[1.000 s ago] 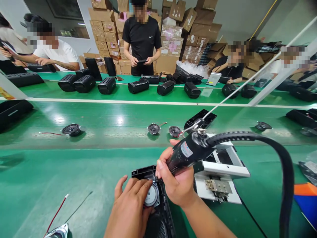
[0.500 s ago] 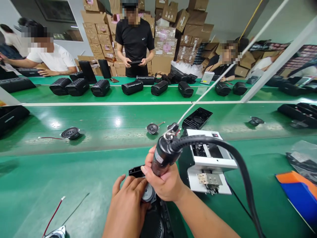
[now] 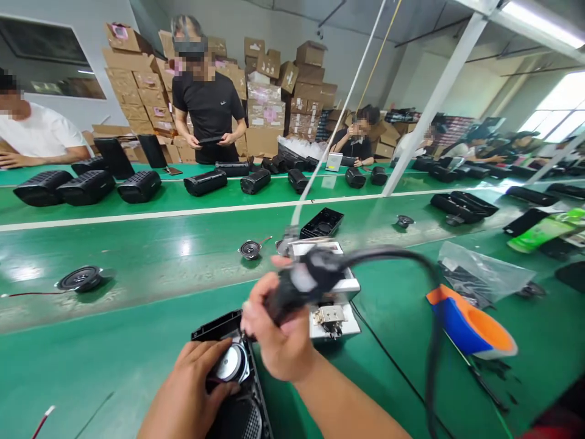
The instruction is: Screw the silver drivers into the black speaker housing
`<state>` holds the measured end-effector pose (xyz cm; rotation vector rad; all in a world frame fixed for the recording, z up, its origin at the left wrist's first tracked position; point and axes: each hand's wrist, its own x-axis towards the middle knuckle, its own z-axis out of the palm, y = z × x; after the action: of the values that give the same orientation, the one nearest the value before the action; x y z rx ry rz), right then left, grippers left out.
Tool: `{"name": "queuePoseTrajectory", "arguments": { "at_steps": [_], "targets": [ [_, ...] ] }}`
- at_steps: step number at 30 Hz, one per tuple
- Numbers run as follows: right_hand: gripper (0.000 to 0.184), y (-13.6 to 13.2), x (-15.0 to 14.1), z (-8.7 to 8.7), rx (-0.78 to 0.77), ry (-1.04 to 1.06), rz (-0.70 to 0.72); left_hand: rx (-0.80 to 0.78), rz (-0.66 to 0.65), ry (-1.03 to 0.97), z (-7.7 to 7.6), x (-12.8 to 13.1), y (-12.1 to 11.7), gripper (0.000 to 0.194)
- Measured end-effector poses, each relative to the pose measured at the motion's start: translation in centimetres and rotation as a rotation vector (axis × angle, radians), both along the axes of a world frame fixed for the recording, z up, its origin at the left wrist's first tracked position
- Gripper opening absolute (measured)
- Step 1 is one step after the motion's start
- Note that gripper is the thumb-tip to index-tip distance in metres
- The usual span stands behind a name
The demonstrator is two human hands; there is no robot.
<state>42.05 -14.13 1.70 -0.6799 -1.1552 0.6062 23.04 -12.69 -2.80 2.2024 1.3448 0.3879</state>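
**Both hands at the open speaker housing**

While the right hand [image 3: 278, 332] is gripping a black electric screwdriver [image 3: 299, 283], its fingers are wrapping fully closed around the barrel, and the tool is tilting down and to the left toward a black speaker housing [image 3: 228, 366] lying at the near edge of the green bench [image 3: 114, 353]. The screwdriver is showing motion blur, so its tip is not readable. A thick black cable [image 3: 411, 268] is arching away from the tool's far end to the right, and a pale cord [image 3: 338, 119] is rising from it toward the ceiling.

The left hand [image 3: 192, 390] is resting on the housing, fingers curled loosely over the edge of a round silver speaker driver [image 3: 232, 363] seated in it; it is pressing rather than clasping.

Just beyond the right hand, a white screw feeder [image 3: 333, 305] is sitting on the bench. Further off, loose drivers [image 3: 250, 248] are lying on the conveyor belt [image 3: 137, 256], and a blue and orange container [image 3: 470, 326] is lying to the right.
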Motion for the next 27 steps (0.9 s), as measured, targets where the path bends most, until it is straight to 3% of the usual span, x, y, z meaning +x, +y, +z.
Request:
{"name": "queuePoseTrajectory", "arguments": {
  "at_steps": [2,4,5,8,15,21,27],
  "targets": [
    [0.014,-2.7,2.2,1.6,0.050,0.050,-0.135,-0.037,0.014,0.001,-0.2,0.0,-0.7,0.055],
    [0.054,-5.1,4.6,2.7,0.075,0.014,-0.400,-0.073,0.000,-0.004,-0.6,0.6,-1.6,0.058],
    [0.061,-5.9,5.8,3.1,0.087,-0.016,-0.492,-0.089,-0.013,-0.004,-0.7,1.0,-2.0,0.059],
    [0.056,-7.2,8.5,3.1,0.108,-0.126,-0.615,-0.128,-0.057,0.022,-0.2,2.8,-2.9,0.063],
    [0.044,-7.6,10.1,1.1,0.047,-0.208,-0.486,-0.181,-0.079,0.063,2.2,4.7,-3.1,0.062],
    [0.042,-9.8,8.3,1.3,-0.189,-0.105,-0.321,-0.220,-0.083,0.045,2.9,4.5,-3.8,0.066],
    [0.052,-11.3,3.8,2.9,-0.037,0.066,-0.127,-0.227,-0.084,0.053,3.3,4.9,-4.0,0.063]
  ]
}}
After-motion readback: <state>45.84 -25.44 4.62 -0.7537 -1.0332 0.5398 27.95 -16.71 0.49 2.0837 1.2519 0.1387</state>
